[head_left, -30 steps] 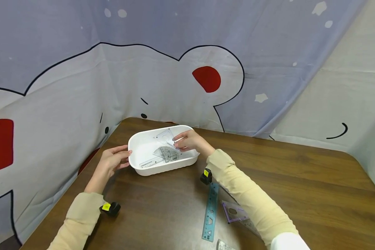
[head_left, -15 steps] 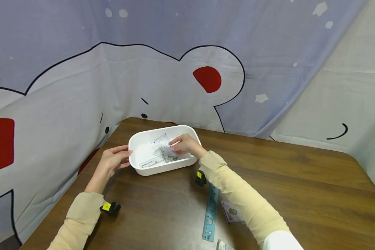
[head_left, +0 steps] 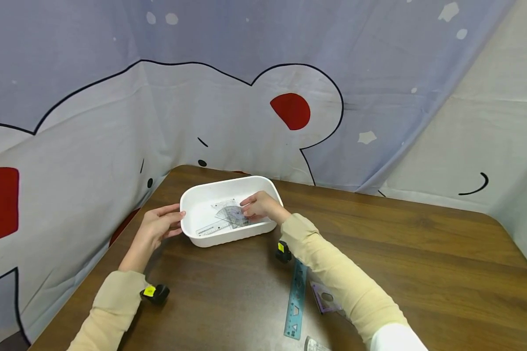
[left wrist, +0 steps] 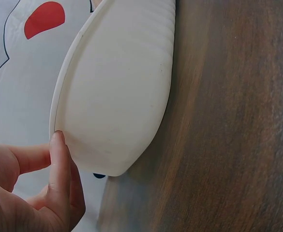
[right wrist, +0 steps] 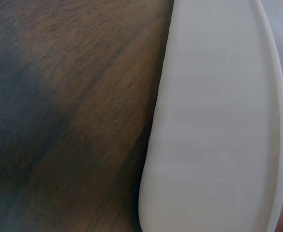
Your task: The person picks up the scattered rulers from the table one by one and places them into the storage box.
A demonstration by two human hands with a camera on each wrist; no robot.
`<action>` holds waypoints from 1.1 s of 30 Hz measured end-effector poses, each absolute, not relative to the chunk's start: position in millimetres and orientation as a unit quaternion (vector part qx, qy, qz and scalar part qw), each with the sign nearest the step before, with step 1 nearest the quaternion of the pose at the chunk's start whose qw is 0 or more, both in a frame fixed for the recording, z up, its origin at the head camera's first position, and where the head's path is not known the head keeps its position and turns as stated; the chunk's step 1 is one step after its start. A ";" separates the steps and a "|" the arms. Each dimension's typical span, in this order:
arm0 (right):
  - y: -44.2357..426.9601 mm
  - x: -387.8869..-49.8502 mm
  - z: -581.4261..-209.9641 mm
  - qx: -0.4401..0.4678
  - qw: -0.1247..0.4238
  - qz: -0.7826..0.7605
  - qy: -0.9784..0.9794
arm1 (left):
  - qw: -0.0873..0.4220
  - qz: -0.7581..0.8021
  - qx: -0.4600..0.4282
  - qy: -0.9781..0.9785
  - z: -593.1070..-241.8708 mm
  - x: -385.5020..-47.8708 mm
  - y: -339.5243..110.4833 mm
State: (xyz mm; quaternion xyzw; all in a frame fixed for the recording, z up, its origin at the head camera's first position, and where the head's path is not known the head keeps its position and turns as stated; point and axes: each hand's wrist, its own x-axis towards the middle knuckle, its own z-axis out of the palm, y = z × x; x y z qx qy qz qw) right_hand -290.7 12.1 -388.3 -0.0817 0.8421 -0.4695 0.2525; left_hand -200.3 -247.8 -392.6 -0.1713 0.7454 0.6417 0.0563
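Note:
A white plastic storage basket (head_left: 215, 239) stands on the table, its rounded end toward my left hand (head_left: 158, 225). That hand pinches the rim, as the left wrist view of the basket (left wrist: 112, 92) also shows. My right hand (head_left: 263, 206) reaches inside over the right end, fingertips low among clear drawing tools. There lie a protractor (head_left: 230, 213), a short clear ruler (head_left: 212, 228) and a clear set square (head_left: 221, 204) beside the fingertips. Whether the right fingers still pinch the set square is hidden. In the right wrist view the basket wall (right wrist: 214, 116) covers most of that hand.
On the brown wooden table (head_left: 219, 297), a blue-green stencil ruler (head_left: 295, 307) lies below the right forearm. Next to it is a purple-edged clear template (head_left: 324, 297), partly under the sleeve. A clear piece (head_left: 314, 344) shows at the bottom edge. A printed curtain (head_left: 211, 107) hangs behind.
The right hand has moved slightly left and down inside the basket. The clear set square beside its fingers has come down flatter onto the other tools. My left hand keeps its place on the rim.

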 end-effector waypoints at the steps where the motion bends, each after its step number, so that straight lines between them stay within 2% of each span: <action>1: 11.8 -290.9 -388.1 -0.083 0.252 -0.468 0.843 | 0.056 0.642 -0.171 0.745 -392.6 -200.3 -247.8; 16: 18.1 -283.7 -372.3 -0.122 0.235 -0.441 0.858 | 0.055 0.647 -0.169 0.742 -391.1 -199.3 -247.6; 29: 32.9 -276.2 -355.5 -0.141 0.252 -0.430 0.855 | 0.059 0.650 -0.170 0.738 -390.4 -199.8 -248.0; 33: 39.7 -273.2 -348.5 -0.145 0.232 -0.435 0.858 | 0.060 0.652 -0.169 0.737 -390.1 -200.1 -247.9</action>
